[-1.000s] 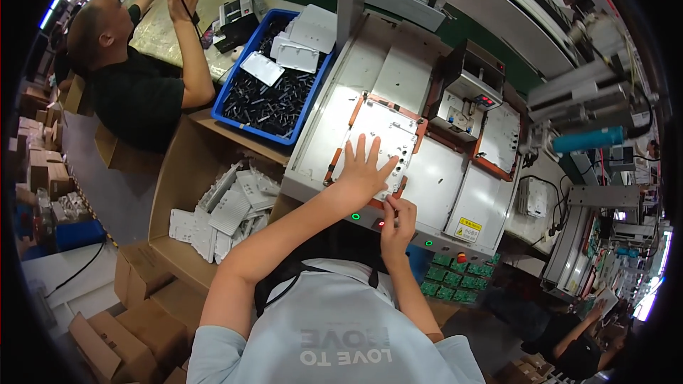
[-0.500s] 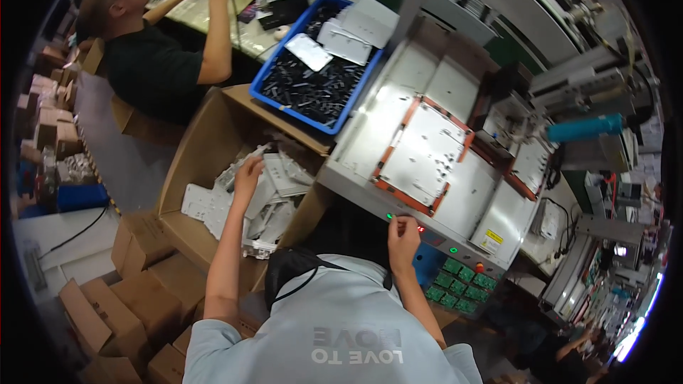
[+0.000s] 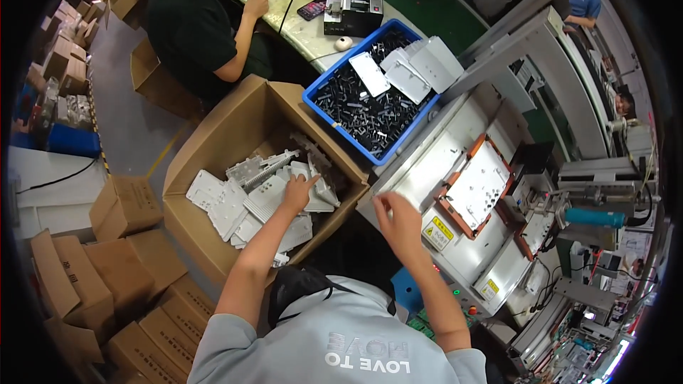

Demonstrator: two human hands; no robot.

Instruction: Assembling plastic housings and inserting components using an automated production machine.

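My left hand (image 3: 299, 193) reaches into a large cardboard box (image 3: 206, 144), over white plastic panels (image 3: 267, 203). Its index finger is stretched out apart from the others, and the fingertips are at the upper panels. Several of these panels lie in a loose heap, tilted over one another. My right hand (image 3: 400, 224) is raised between the box and the front edge of a metal machine (image 3: 455, 146). Its fingers are curled together; whether anything small is in them is hidden. On the machine bed, a white panel (image 3: 475, 188) with small dark parts sits in an orange frame (image 3: 455, 224).
A blue bin (image 3: 341, 135) of small black parts stands beyond the box, with white panels (image 3: 409, 78) on top. A co-worker (image 3: 188, 32) sits at a table (image 3: 274, 0) at the far left. Cardboard cartons (image 3: 117, 270) stand at the near left. A teal cylinder (image 3: 594, 217) juts out at the right.
The view has turned, shifting the box and bin rightward in the picture. My left hand has moved further over the heap. My right hand has come away from the machine's front buttons.
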